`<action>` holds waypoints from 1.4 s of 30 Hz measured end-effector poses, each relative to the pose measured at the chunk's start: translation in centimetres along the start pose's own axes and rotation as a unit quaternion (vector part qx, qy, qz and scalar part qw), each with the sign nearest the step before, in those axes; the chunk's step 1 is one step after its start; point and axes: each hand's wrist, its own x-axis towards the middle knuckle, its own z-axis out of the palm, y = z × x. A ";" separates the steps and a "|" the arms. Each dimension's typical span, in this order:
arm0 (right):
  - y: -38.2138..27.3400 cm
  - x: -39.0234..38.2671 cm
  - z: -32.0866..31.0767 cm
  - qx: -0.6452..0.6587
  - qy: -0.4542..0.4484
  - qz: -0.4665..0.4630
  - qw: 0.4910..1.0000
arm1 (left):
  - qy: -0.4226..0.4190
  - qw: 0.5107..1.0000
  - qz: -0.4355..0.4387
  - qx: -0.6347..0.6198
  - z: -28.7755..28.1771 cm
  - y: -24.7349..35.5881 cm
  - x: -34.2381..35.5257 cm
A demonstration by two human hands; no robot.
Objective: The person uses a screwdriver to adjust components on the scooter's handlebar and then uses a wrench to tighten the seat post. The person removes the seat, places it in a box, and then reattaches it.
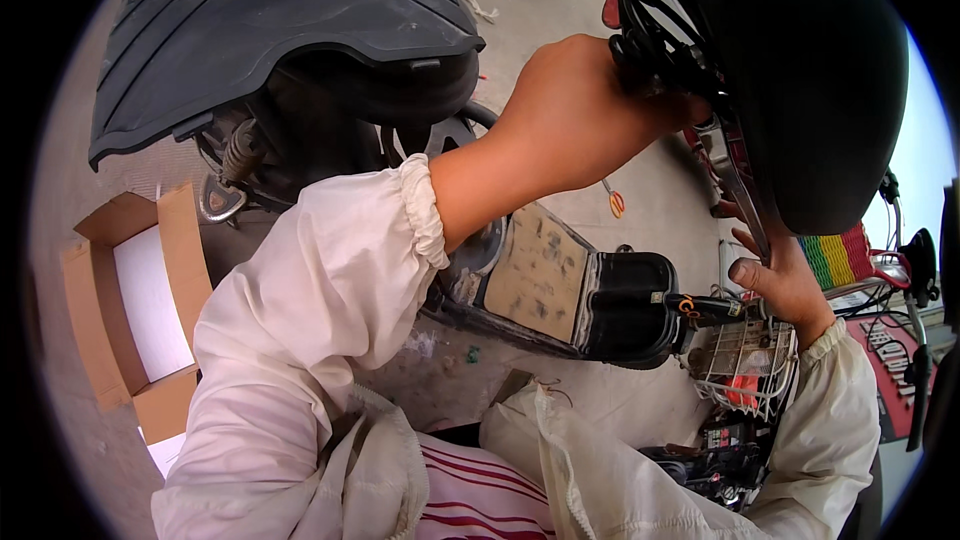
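Note:
My left hand [575, 115] reaches across to a bundle of black cables [655, 35] beside a large, smooth, black curved cover [830, 90] at the upper right. Its fingers are curled in, their tips partly hidden among the cables and frame. What they grip cannot be made out. At the lower edge of the cover is my right hand [785, 285], thumb and fingers spread apart. Part of this hand disappears behind the cover's rim. A metal and red strip [722, 160] runs along the rim between my two hands.
A dark scooter floorboard [290, 30] fills the upper left. An opened cardboard box [100, 315] lies at the left. Below my hands stands a scooter with a tan footboard [537, 270], a black seat [630, 305] and a wire basket [735, 365]. Red-yellow-handled scissors [616, 204] appear near its footboard.

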 end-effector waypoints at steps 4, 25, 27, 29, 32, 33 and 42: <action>0.5 0.3 3.3 0.084 0.009 0.000 0.996 | -0.006 0.999 0.047 -0.006 -0.1 -0.4 0.0; -1.0 3.5 19.0 0.185 0.338 -0.154 0.910 | -0.101 0.985 -0.027 -0.137 -1.4 -1.2 -0.1; -0.2 1.4 15.6 0.045 0.322 -0.109 0.939 | -0.131 0.982 -0.015 -0.132 -1.6 -1.9 0.3; 0.2 0.2 12.9 -0.047 0.307 -0.109 0.944 | -0.114 0.980 0.034 -0.158 -1.0 -1.5 0.0; -0.8 -1.2 9.9 -0.141 0.303 -0.082 0.939 | -0.081 0.975 0.097 -0.183 0.5 -3.0 1.4; -0.8 -1.5 9.1 -0.166 0.299 -0.071 0.937 | -0.063 0.976 0.109 -0.179 0.8 -3.1 1.6; 1.6 0.6 5.5 -0.081 0.217 -0.084 0.969 | 0.021 0.989 0.146 0.009 1.2 -2.8 1.8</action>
